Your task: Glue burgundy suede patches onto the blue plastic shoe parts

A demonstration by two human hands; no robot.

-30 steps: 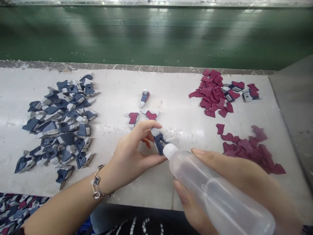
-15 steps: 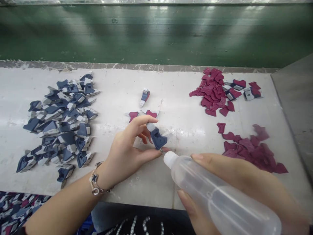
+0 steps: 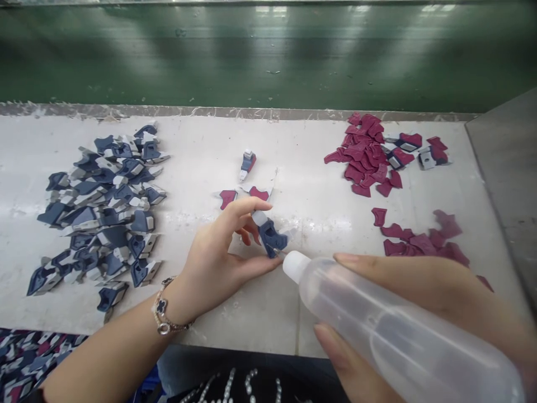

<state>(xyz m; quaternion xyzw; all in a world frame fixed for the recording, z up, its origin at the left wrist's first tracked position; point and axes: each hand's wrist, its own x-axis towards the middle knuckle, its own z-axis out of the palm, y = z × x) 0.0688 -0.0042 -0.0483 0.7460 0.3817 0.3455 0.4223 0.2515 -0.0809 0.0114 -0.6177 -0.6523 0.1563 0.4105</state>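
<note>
My left hand (image 3: pixel 218 257) pinches a small navy and grey shaped piece (image 3: pixel 271 235) between thumb and fingers, just above the white tabletop (image 3: pixel 302 313). My right hand (image 3: pixel 423 291) is wrapped round a clear plastic squeeze bottle (image 3: pixel 377 330). The bottle's fine nozzle tip touches or nearly touches the lower edge of the navy piece. Just beyond my left fingers lie two maroon and grey pieces (image 3: pixel 229 197) and, farther back, a single navy and red piece (image 3: pixel 247 163).
A large heap of navy and grey pieces (image 3: pixel 104 207) covers the table's left side. Maroon pieces lie in one pile at the far right (image 3: pixel 369 157) and another at the near right (image 3: pixel 423 240). More mixed pieces (image 3: pixel 29 358) sit below the table edge at bottom left. A green wall (image 3: pixel 268 56) rises behind.
The bottle drew back slightly from the navy piece, then its nozzle returned to the piece's lower edge. My left hand turned the piece a little and kept hold of it.
</note>
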